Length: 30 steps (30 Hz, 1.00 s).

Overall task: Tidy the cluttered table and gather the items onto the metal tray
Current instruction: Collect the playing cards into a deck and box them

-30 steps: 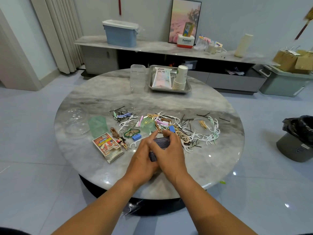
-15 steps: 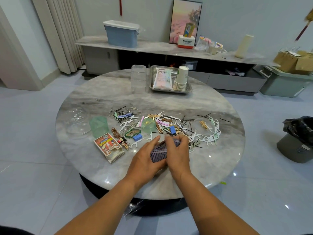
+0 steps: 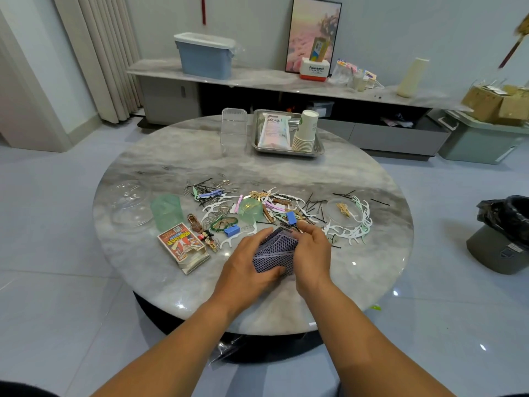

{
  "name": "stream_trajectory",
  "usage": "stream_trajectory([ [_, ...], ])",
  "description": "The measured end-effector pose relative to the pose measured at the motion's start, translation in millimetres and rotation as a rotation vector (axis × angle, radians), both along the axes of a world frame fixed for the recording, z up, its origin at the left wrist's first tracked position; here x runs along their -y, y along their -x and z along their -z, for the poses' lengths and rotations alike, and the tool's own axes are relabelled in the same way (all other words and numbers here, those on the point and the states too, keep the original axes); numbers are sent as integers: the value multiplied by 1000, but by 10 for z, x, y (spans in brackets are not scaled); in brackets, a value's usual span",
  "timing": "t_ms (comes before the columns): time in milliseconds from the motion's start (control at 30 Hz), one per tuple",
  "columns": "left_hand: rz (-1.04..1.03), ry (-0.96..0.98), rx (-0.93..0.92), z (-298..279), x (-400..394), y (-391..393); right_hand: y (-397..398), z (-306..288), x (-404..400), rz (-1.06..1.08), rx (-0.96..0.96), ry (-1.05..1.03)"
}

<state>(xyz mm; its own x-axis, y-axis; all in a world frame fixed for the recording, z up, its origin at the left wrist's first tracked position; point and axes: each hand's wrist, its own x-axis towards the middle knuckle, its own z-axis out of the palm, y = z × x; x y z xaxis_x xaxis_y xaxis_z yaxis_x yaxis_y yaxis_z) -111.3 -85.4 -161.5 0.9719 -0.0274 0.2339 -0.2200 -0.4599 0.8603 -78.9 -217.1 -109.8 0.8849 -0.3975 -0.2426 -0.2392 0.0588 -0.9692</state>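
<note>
Head view: both hands, left and right, clasp uneven cards near the table's front edge; loose ones could slip off.

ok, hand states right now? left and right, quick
Left hand: gripping the deck of cards from its left side.
Right hand: fingers curled over the same deck's right edge, holding it.

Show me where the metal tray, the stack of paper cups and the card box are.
metal tray [image 3: 286,152]: head view, front rim.
stack of paper cups [image 3: 307,130]: head view, side of the stack.
card box [image 3: 179,242]: head view, printed top face.
</note>
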Motion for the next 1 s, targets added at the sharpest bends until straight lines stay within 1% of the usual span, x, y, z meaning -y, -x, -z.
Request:
stream_trajectory([
  [67, -6, -3, 4, 0, -5, -2, -3, -16, 6, 18, 23, 84],
  [100, -3, -8, 6, -1, -6, -4, 11, -25, 15, 23, 71, 140],
  [133, 1, -16, 12, 0, -5, -8, 41, -36, 21, -4, 143, 186],
  [167, 7, -14, 15, 3, 0, -12, 83, -45, 18, -81, 220, 232],
  [200, 13, -2, 10, 3, 4, -14, 120, -45, -1, -202, 282, 322],
  [233, 20, 23, -4, 0, 11, -14, 151, -34, -31, -325, 317, 465],
  [267, 30, 39, -18, -3, 16, -14, 166, -7, -59, -396, 328, 630],
  [300, 37, 45, -19, -5, 20, -11, 165, 20, -82, -401, 335, 743],
  [333, 40, 30, -5, -8, 21, -7, 153, 31, -87, -353, 319, 760],
  [433, 49, -19, 7, -12, 14, 6, 101, 36, -6, -180, 195, 487],
  [467, 47, -31, 1, -12, 16, 8, 107, 47, 35, -159, 159, 419],
  [533, 43, -45, -13, -12, 14, 12, 133, 71, 75, -191, 123, 337],
  [667, 43, -26, -20, -9, 6, 14, 238, 122, 55, -388, 120, 293],
  [733, 28, -42, 8, -7, 9, 6, 273, 145, 43, -463, 126, 304],
  [867, 7, -84, 10, 14, 19, 3, 276, 126, 70, -486, 153, 408],
  [933, -18, -97, 7, 26, 25, -3, 296, 139, 148, -543, 155, 449],
  [1000, -71, -58, -12, 5, 32, -25, 321, 169, 259, -606, 146, 445],
])
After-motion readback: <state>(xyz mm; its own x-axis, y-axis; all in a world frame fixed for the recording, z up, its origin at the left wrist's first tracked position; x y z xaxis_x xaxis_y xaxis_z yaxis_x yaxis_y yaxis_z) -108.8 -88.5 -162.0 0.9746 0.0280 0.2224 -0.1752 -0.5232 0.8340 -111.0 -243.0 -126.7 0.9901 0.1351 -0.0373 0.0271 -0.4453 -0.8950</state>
